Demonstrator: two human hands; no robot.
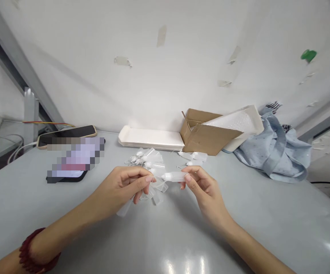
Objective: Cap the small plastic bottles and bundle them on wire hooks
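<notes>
Held level in front of me is a small translucent plastic tube [176,176] with a white tapered neck pointing left. My right hand [203,188] pinches its flat right end between thumb and fingertips. Just off the neck's tip, my left hand [132,184] is closed in a pinch; a thin strand shows by its fingertips, but what it grips is too small to make out. Beneath and behind the left fingers lies a loose pile of similar tubes [153,156] with white necks. A smaller group of tubes [199,156] rests behind my right hand.
Behind the tubes stand a stack of white flat trays [153,137] and an open cardboard box [213,137] with bubble wrap [233,121]. A light blue cloth bag [273,148] lies right. Two phones, one dark [67,135], one lit and blurred [79,160], lie left on the grey table [267,220].
</notes>
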